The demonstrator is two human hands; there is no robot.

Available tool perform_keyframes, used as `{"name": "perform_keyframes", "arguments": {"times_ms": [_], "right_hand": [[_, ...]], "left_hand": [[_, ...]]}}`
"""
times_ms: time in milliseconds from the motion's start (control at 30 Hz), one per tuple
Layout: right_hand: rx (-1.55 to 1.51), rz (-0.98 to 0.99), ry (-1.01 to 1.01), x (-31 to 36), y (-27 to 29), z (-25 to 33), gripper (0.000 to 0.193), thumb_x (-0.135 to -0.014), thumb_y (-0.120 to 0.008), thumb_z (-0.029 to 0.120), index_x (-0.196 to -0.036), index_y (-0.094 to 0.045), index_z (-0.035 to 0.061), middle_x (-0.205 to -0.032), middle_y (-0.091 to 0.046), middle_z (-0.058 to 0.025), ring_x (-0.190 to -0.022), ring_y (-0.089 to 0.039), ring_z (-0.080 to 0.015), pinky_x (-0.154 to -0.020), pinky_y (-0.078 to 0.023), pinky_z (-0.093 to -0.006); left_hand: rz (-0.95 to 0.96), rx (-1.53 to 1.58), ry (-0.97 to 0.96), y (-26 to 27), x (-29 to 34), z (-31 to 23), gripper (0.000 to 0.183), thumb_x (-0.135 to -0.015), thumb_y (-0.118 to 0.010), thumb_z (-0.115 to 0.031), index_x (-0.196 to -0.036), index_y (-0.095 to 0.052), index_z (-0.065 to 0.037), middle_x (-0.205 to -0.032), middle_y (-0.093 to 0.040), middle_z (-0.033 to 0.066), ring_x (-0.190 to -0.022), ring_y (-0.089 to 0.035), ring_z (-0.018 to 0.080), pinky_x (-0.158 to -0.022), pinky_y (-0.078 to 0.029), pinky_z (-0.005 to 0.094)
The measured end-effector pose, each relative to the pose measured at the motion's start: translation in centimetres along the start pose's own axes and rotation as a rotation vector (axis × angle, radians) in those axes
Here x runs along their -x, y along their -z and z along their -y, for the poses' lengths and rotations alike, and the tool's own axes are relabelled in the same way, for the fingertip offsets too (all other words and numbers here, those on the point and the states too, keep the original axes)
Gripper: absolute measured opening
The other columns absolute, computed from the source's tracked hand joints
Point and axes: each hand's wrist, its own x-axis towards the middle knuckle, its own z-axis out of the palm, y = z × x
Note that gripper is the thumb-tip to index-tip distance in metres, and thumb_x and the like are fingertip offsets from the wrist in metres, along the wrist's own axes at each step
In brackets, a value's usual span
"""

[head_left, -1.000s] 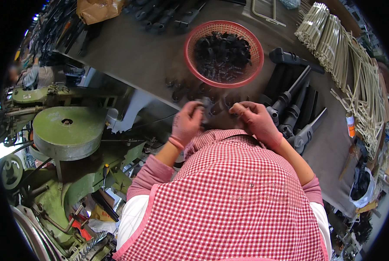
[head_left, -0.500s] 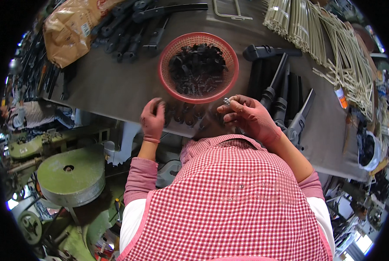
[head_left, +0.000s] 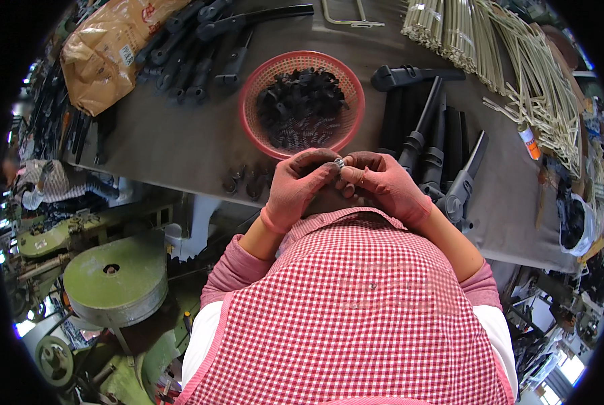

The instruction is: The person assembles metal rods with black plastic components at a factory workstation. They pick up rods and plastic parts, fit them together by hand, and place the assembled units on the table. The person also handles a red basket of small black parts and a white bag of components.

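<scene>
My gloved left hand (head_left: 298, 183) and gloved right hand (head_left: 386, 185) meet just below the red plastic basket (head_left: 246, 128). Between their fingertips is a small metal spring (head_left: 340, 163), pinched from both sides. Whatever else the curled fingers of the right hand may hold is hidden. Inside the basket lie a heap of small black plastic parts (head_left: 300, 94) and, on the near side, many loose springs (head_left: 302, 133). Several small dark parts (head_left: 248, 182) stand on the table by my left hand, partly covered by it.
Black tube-like parts with jointed ends (head_left: 431, 152) lie right of my hands; similar ones (head_left: 197, 64) are heaped far left beside a brown bag (head_left: 99, 64). Bundles of pale rods (head_left: 477, 47) fill the far right of the grey table (head_left: 167, 158). A green machine (head_left: 116, 270) stands at left.
My left hand has moved right and up from the table's near edge to meet my right hand at the spring. The right hand has stayed nearly in place.
</scene>
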Motion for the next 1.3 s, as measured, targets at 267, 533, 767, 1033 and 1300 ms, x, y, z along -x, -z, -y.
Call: {"name": "perform_keyframes", "arguments": {"times_ms": [267,533,767,1033,1300], "right_hand": [[0.248,0.005,-0.027,-0.7,-0.1,0.1,0.024,-0.092,-0.068,0.015,-0.108,-0.068,-0.0029,-0.097,-0.068,-0.0049,-0.085,-0.062,-0.0088,-0.077,-0.052,-0.0218],[0.340,-0.125,0.072,-1.9,0.7,-0.6,0.026,-0.089,-0.069,0.011,-0.111,-0.066,-0.0036,-0.100,-0.067,-0.0064,-0.086,-0.063,-0.0098,-0.077,-0.054,-0.0239],[-0.252,-0.058,-0.040,-3.8,2.8,-1.4,0.018,-0.094,-0.063,0.008,-0.111,-0.063,0.0008,-0.095,-0.066,-0.0052,-0.081,-0.064,-0.0124,-0.069,-0.054,-0.0233],[-0.525,-0.085,0.018,-2.5,5.7,-0.5,0.018,-0.098,-0.052,0.004,-0.114,-0.058,-0.0010,-0.098,-0.067,-0.0109,-0.090,-0.068,-0.0207,-0.080,-0.060,-0.0326],[-0.373,-0.162,0.214,-4.0,6.7,-0.1,0.024,-0.099,-0.056,0.015,-0.117,-0.060,-0.0011,-0.095,-0.067,-0.0076,-0.079,-0.067,-0.0150,-0.070,-0.057,-0.0275]], "left_hand": [[-0.113,-0.128,-0.042,0.4,1.6,1.4,0.017,-0.091,-0.066,-0.004,-0.106,-0.069,0.003,-0.102,-0.069,0.0057,-0.090,-0.062,0.0092,-0.080,-0.051,0.0221],[-0.331,0.055,-0.013,0.3,1.3,2.8,0.013,-0.092,-0.066,-0.006,-0.102,-0.069,0.002,-0.094,-0.068,0.0040,-0.079,-0.062,0.0084,-0.070,-0.051,0.0228],[-0.162,-0.592,-0.356,2.1,-2.4,3.2,0.013,-0.089,-0.066,-0.002,-0.102,-0.068,0.001,-0.092,-0.066,0.0017,-0.081,-0.059,0.0061,-0.071,-0.048,0.0208],[-0.028,-2.043,-0.309,11.9,-17.1,4.6,0.028,-0.089,-0.053,-0.012,-0.112,-0.065,-0.022,-0.100,-0.062,0.0102,-0.096,-0.064,0.0281,-0.079,-0.055,0.0431],[-0.210,-1.451,-0.658,12.8,-17.1,4.5,0.013,-0.087,-0.065,-0.010,-0.100,-0.063,-0.009,-0.102,-0.061,0.0138,-0.092,-0.063,0.0328,-0.079,-0.052,0.0431]]}}
